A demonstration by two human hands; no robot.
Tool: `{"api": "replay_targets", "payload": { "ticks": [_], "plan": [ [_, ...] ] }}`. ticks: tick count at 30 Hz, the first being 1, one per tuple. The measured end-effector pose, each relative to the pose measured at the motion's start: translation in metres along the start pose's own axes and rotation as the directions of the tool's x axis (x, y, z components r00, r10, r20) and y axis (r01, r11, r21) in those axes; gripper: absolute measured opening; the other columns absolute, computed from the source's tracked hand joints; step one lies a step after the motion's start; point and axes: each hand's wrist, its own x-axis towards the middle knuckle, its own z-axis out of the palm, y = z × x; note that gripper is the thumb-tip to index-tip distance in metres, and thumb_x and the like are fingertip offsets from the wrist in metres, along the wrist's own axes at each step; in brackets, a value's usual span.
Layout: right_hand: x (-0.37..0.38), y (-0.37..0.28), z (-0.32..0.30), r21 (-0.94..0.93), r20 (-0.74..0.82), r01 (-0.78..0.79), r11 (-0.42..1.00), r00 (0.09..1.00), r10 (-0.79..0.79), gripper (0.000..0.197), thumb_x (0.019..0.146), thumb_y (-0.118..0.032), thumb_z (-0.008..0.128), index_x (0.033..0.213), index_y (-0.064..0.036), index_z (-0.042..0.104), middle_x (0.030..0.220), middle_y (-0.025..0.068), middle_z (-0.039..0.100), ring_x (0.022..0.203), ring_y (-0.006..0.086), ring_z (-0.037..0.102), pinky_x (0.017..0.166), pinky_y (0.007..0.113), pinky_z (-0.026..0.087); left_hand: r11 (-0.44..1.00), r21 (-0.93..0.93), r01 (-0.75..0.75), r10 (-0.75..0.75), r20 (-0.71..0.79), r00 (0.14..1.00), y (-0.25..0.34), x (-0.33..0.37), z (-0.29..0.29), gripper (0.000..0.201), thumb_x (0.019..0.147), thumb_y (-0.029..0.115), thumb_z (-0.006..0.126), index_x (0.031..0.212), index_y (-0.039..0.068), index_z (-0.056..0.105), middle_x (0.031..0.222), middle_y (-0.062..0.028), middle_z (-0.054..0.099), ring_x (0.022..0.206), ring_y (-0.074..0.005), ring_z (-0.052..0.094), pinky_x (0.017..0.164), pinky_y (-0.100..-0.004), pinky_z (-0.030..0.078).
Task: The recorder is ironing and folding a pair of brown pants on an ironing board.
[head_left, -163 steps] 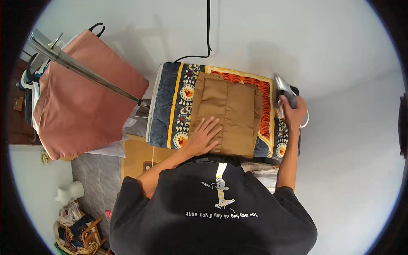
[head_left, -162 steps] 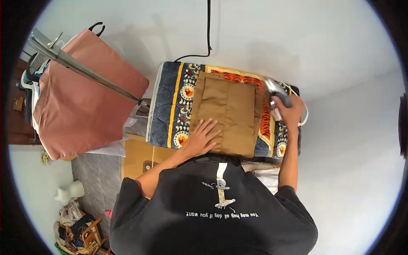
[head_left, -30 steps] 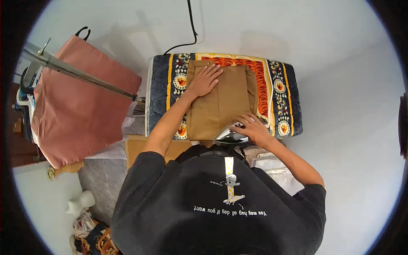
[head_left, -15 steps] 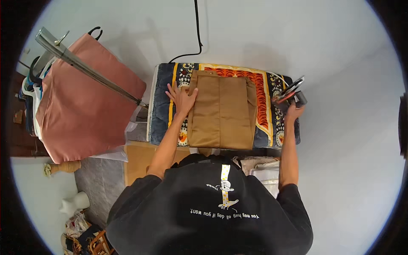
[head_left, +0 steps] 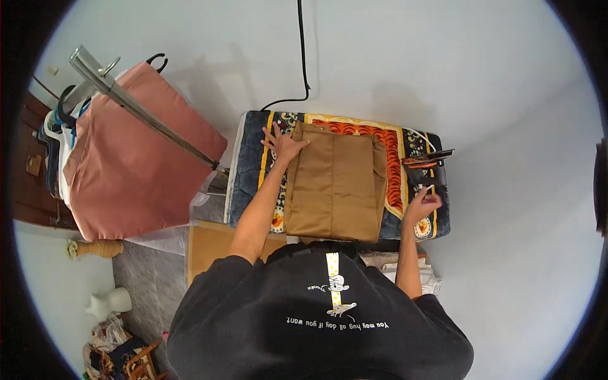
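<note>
A folded brown garment (head_left: 334, 180) lies on a patterned padded cloth (head_left: 246, 171), with a small round fastener at its top edge. My left hand (head_left: 288, 149) rests at its upper left edge, fingers spread, thumb on the fabric. To the right of the garment an iron (head_left: 432, 163), dark with an orange-red part, stands on the padded cloth near its right edge. Just below the iron is my right hand (head_left: 423, 206), clear of the handle, its fingers loosely bent and apart. A small white piece shows by its fingertips; I cannot make out what it is.
At left, a metal rack bar (head_left: 152, 120) slants in front of a pink garment (head_left: 136, 164) among other hung clothes. A black cable (head_left: 303, 57) runs down the wall behind. Cardboard (head_left: 212, 250) and wrapped packages (head_left: 427, 278) lie below the padded surface.
My right hand has let go of the iron, which now stands on the padded cloth, and drawn back toward me. My left hand stays on the brown garment. The whole view has shifted slightly.
</note>
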Motion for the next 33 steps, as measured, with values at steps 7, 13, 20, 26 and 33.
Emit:
{"api": "replay_targets", "payload": {
  "ticks": [7, 13, 20, 26, 33],
  "plan": [
    [-0.047, -0.034, 0.048, -0.445, 0.613, 0.401, 0.801, 0.788, -0.054, 0.081, 0.088, -0.073, 0.060, 0.122, -0.0001, 0.067, 0.131, 0.0216, 0.057, 0.129, 0.0377, 0.049, 0.105, 0.054, 0.038, 0.999, 0.043, 0.024, -0.031, 0.181, 0.983, 0.005, 0.012, 0.003, 0.100, 0.064, 0.075, 0.083, 0.139, 0.011, 0.066, 0.173, -0.0148, -0.013, 0.152, -0.0439, -0.030, 0.114, -0.0740, -0.015],
    [0.028, -0.022, 0.166, -0.373, 0.785, -0.014, 0.928, 0.528, 0.324, 0.066, 0.071, -0.043, 0.093, 0.108, 0.0074, 0.072, 0.107, 0.0218, 0.071, 0.100, 0.0343, 0.067, 0.084, 0.050, 0.054, 0.987, -0.160, -0.036, 0.065, 0.178, 0.982, 0.033, 0.006, -0.002, 0.096, 0.066, 0.071, 0.083, 0.124, -0.005, 0.071, 0.174, -0.0119, -0.003, 0.153, -0.0445, -0.024, 0.114, -0.0737, -0.016],
    [0.057, -0.113, 0.157, -0.132, 0.957, -0.676, 0.725, 0.105, 0.272, 0.042, 0.078, -0.009, 0.083, 0.116, -0.0001, 0.071, 0.111, 0.0097, 0.075, 0.099, 0.0251, 0.071, 0.091, 0.038, 0.057, 0.839, -0.541, -0.061, 0.153, 0.128, 0.980, 0.060, -0.038, -0.096, 0.080, 0.075, 0.054, 0.085, 0.135, 0.004, 0.067, 0.173, -0.0113, 0.011, 0.156, -0.0353, -0.020, 0.126, -0.0547, 0.000],
    [0.069, -0.252, 0.082, 0.328, 0.897, -0.291, 0.899, 0.395, -0.199, 0.047, 0.076, 0.003, 0.080, 0.120, 0.0009, 0.066, 0.115, 0.0076, 0.071, 0.100, 0.0189, 0.067, 0.096, 0.035, 0.052, 0.436, -0.797, -0.418, 0.338, -0.286, 0.897, 0.107, -0.099, -0.196, 0.067, 0.076, 0.028, 0.091, 0.135, 0.006, 0.067, 0.169, -0.0125, 0.027, 0.158, -0.0377, 0.003, 0.125, -0.0516, 0.020],
    [0.009, -0.195, 0.006, 0.570, 0.606, 0.409, 0.713, 0.377, -0.701, 0.023, 0.068, 0.004, 0.070, 0.082, -0.0084, 0.058, 0.096, 0.0050, 0.073, 0.107, 0.0292, 0.057, 0.120, 0.055, 0.021, 0.596, -0.082, -0.799, 0.774, -0.208, 0.598, 0.059, -0.173, -0.223, 0.017, 0.074, 0.033, 0.086, 0.088, 0.027, 0.078, 0.171, -0.0103, 0.022, 0.158, -0.0429, 0.004, 0.122, -0.0666, -0.002]
  ]
}}
